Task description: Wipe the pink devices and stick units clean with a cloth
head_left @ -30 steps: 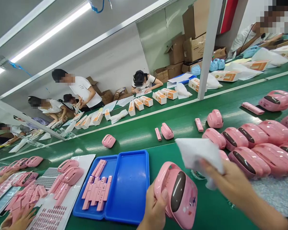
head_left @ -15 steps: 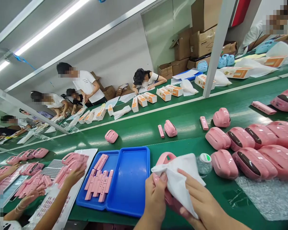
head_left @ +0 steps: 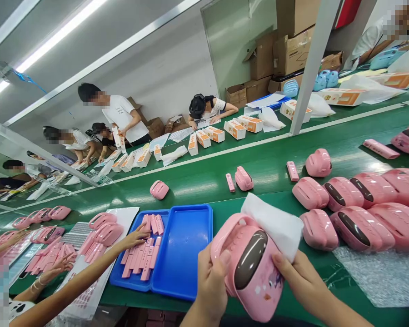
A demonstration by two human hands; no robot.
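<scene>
A pink plastic device [head_left: 250, 268] with a dark oval window and a handle is held up over the near edge of the green bench. My left hand [head_left: 211, 286] grips its left side, thumb on the front. My right hand [head_left: 298, 279] holds its right side together with a white cloth [head_left: 276, 225], which sticks out behind the device.
A blue two-part tray [head_left: 184, 247] holds pink strips on its left half, where a co-worker's hand [head_left: 136, 236] reaches in. Several finished pink devices [head_left: 347, 213] crowd the right. Bubble wrap [head_left: 381, 277] lies at the lower right. More devices ride the green conveyor [head_left: 197, 181]; other people pack boxes beyond.
The cloth came down over the device's front, then slid off to its back right. The dark window now shows again. The co-worker's hand moved from the white sheet into the blue tray.
</scene>
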